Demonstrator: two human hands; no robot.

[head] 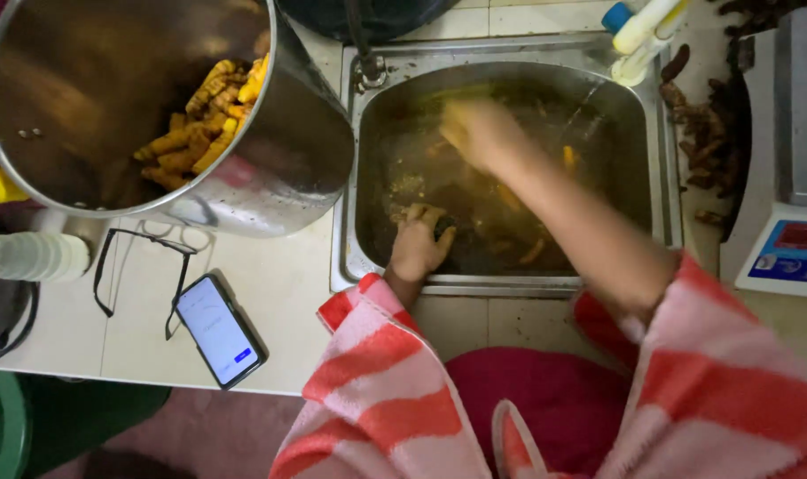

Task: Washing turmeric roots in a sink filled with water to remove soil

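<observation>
My left hand (pixel 418 244) reaches into the steel sink (pixel 665 133) near its front left corner, fingers curled on a small dark object. My right hand (pixel 476 131), blurred by motion and stained yellow, is over the middle back of the sink; whether it holds anything is unclear. Murky water with several orange-yellow root pieces (pixel 532 252) fills the basin. A large steel pot (pixel 279 168) stands on the counter at the left, holding a heap of peeled yellow roots (pixel 204 120).
A phone (pixel 219 330) with a lit screen and a pair of glasses (pixel 142 266) lie on the counter left of the sink. Dark unpeeled roots (pixel 701 133) are piled right of the sink beside a weighing scale (pixel 789 239). Bottles (pixel 643 31) stand behind the sink.
</observation>
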